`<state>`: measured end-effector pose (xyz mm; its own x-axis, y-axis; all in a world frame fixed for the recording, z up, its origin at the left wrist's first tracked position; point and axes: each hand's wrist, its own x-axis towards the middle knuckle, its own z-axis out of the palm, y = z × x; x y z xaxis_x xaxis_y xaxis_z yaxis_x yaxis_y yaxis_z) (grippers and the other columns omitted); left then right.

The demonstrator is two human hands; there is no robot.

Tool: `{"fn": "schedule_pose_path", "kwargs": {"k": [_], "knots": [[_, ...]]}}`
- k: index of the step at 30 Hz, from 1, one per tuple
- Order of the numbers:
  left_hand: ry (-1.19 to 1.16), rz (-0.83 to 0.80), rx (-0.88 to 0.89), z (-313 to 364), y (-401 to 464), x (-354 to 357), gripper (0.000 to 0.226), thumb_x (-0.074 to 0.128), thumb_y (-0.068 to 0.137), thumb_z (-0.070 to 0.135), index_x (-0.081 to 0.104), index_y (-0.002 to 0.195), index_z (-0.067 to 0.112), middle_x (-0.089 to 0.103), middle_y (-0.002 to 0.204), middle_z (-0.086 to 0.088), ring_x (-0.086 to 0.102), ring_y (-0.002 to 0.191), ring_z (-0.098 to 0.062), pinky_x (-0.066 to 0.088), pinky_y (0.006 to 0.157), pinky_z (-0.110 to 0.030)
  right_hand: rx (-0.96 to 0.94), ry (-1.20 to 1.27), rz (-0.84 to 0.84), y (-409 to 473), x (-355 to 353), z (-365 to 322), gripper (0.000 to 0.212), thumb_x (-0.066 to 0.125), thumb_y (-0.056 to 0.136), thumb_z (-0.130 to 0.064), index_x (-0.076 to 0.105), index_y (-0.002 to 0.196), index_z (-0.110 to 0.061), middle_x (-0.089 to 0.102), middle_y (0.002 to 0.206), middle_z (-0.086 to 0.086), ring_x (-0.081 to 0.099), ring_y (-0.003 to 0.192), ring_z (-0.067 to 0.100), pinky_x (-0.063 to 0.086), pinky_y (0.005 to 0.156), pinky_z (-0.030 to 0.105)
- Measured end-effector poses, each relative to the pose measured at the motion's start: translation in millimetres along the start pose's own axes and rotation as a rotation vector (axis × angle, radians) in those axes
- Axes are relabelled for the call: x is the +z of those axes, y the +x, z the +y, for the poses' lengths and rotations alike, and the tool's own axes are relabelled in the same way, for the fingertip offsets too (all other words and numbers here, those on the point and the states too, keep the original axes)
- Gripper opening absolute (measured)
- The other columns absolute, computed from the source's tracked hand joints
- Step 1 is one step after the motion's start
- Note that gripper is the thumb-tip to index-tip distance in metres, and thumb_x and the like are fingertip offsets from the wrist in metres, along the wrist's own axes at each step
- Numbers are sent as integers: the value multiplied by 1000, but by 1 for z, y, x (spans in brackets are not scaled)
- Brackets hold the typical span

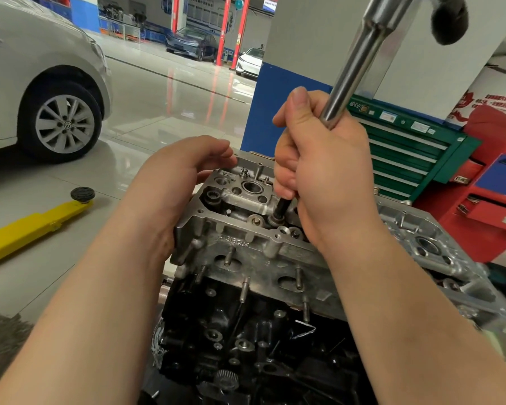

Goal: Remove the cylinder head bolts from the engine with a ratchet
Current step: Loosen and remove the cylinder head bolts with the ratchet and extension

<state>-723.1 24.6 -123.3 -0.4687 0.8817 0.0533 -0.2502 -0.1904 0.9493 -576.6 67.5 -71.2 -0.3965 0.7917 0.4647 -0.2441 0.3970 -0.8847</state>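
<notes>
An aluminium cylinder head [246,247] sits on a black engine block [246,340] in the middle of the view. My right hand [324,176] grips a chrome ratchet extension [360,59] that rises steeply toward the top right. Its dark socket end [281,209] stands on a head bolt near the head's near edge. A washer and bolt hole [256,221] lie just left of it. My left hand [176,182] curls round the head's left end, fingers over the top edge. The ratchet's head is out of frame.
A silver car [41,92] stands at the left on a glossy floor. A yellow lift arm with a black pad [41,220] lies low on the left. Behind the engine stand a green tool cabinet [406,159] and a red one [491,200]. Another metal engine part [430,244] lies right.
</notes>
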Motion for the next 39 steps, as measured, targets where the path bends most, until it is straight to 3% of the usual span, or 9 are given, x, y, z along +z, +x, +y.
{"fn": "schedule_pose_path", "kwargs": {"k": [4,9,15,26,33,36,39], "knots": [[14,0,-3,1,0,0,16,65,93,33,75,92,21,81,104,3,71,98,-12,54,69,-25,63,32,-12,6,-5,-1,29,51,109,-30,55,87,-11,30,52,-1,21,45,17,19,46,29],[-10,-6,-20,0,0,-1,15,67,92,33,76,91,21,81,107,3,71,108,-18,56,87,-41,105,35,22,11,-10,1,28,51,108,-30,52,88,-11,29,53,1,24,43,17,30,44,26],[13,-9,14,1,2,-1,17,65,93,32,75,94,18,81,104,1,73,108,-20,57,70,-28,92,15,-7,12,-12,2,28,52,108,-29,53,88,-10,29,56,5,26,44,18,32,43,28],[27,-17,50,-2,7,-3,16,64,94,30,75,92,19,81,103,0,71,114,-22,51,78,-30,53,46,-280,10,-22,-1,31,46,110,-24,55,86,-7,28,57,7,24,46,17,30,48,29],[18,-18,45,-1,7,-3,19,64,94,30,75,96,16,81,105,-1,70,118,-24,51,81,-30,17,-54,-48,6,-9,0,28,52,108,-28,53,89,-8,32,54,4,27,44,18,29,43,30],[10,-10,37,0,4,-2,17,64,94,31,75,94,18,81,104,0,71,115,-22,53,79,-29,-32,-198,91,5,1,3,30,54,106,-35,55,86,-13,41,51,-7,37,46,14,37,49,33],[-20,-2,9,0,-1,0,15,66,92,33,75,89,21,81,104,1,72,109,-19,55,75,-28,-69,-228,151,2,8,5,29,54,106,-36,53,84,-17,41,54,-7,37,49,15,37,54,34]]}}
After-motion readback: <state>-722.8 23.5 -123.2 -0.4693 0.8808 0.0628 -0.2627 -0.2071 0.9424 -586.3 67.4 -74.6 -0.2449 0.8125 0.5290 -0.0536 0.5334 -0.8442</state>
